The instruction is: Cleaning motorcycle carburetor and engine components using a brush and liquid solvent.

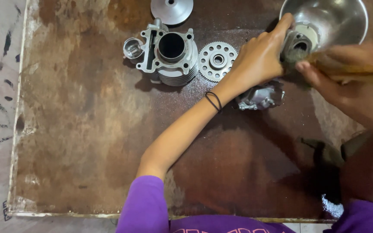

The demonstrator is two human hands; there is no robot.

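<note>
A stained, dark brown wooden board [87,129], worn pale along its left edge, is seen from above with metal engine parts laid across its far half. At the upper right corner, a wide, shiny steel bowl-shaped part [337,17] is set with its open side up, partly cut off by the picture's top edge. A ribbed grey aluminium cylinder block [171,56] is stood near the top centre with its bore facing upward, and a small silvery piston [132,47] is placed just beside it on the left. A round toothed steel sprocket [217,60] is laid flat to the right of the block, and a smooth grey metal disc [171,8] is seen beyond it at the top edge. A small grey cast-metal housing with a round opening [298,43] is gripped by the left hand [260,56] just in front of the bowl, fingers closed over its top; its opening is turned up and toward the right. A long wooden-handled brush [350,68] is held in the closed right hand [342,82], its long axis lying nearly level across the picture, bristle end pointed left and pressed against the housing. Another small grey casting [260,98] is left lying under the left wrist, where a thin black band [213,101] is worn.
</note>
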